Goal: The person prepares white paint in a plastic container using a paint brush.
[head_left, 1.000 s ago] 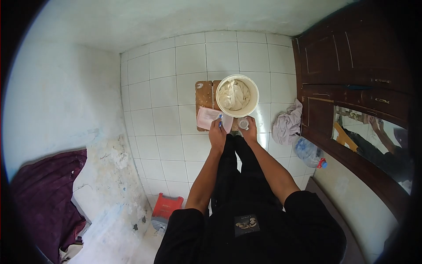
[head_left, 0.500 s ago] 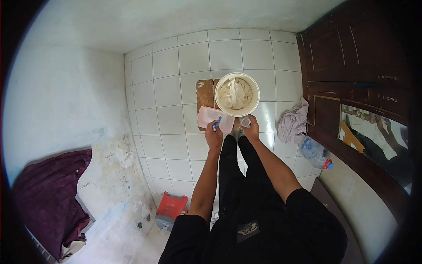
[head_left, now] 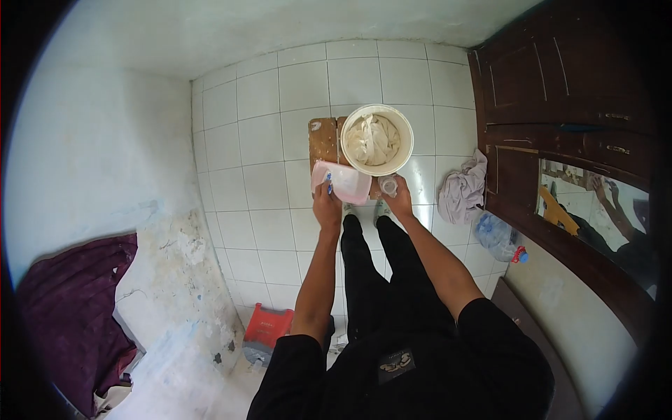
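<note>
- Spreading across the near left, beside the stained pale wall (head_left: 164, 280), is a dark purple cloth (head_left: 80, 308).
- To its right on the near side is a red plastic object (head_left: 269, 324) with a grey part below; I cannot tell what it is.
- Farther off, on the white tiled floor (head_left: 259, 182), is a worn brown wooden board (head_left: 322, 142).
- The left hand (head_left: 327, 206) is closed, fingertips pinched on a small blue-and-white object (head_left: 329, 185), whose full shape is hidden. The object is at the far end of that grip, over the left part of a shallow pink plastic tray (head_left: 355, 185).
- Beyond the tray's right part, a round off-white plastic bucket (head_left: 407, 143) holds crumpled cream cloth (head_left: 373, 140).
- The right hand (head_left: 400, 199) curves partly closed around a small clear cup (head_left: 387, 185), which lies on the left side of its grip, just nearer than the bucket.
- Rightward, a crumpled pale cloth (head_left: 462, 190) and a clear plastic bottle (head_left: 494, 236) are beside a dark brown wooden cabinet (head_left: 514, 91).
</note>
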Demonstrator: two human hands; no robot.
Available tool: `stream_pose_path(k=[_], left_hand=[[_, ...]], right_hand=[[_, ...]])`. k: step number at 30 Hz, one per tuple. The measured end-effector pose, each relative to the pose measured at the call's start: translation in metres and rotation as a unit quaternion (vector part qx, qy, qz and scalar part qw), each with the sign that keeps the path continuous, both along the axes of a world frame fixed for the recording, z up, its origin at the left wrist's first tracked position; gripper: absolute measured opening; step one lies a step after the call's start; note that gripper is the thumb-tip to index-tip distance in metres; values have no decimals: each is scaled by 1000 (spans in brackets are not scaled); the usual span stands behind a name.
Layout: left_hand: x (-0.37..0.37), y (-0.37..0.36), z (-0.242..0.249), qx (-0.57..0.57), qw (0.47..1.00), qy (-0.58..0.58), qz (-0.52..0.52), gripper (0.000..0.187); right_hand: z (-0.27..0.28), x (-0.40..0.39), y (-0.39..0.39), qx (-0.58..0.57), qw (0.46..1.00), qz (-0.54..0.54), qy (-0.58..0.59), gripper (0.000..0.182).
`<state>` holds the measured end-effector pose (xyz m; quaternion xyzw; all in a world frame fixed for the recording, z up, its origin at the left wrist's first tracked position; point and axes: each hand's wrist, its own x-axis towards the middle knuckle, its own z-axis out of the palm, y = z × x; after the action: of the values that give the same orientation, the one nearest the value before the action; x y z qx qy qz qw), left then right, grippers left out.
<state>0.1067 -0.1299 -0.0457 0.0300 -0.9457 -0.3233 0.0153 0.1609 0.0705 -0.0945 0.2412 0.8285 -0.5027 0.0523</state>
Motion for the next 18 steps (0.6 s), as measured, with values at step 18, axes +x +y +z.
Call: stream_pose_path(k=[18], left_hand=[[-10, -4, 17, 13, 999, -3, 45, 24]], right_hand=[[-1, 6, -11, 0, 998, -46, -36, 75]])
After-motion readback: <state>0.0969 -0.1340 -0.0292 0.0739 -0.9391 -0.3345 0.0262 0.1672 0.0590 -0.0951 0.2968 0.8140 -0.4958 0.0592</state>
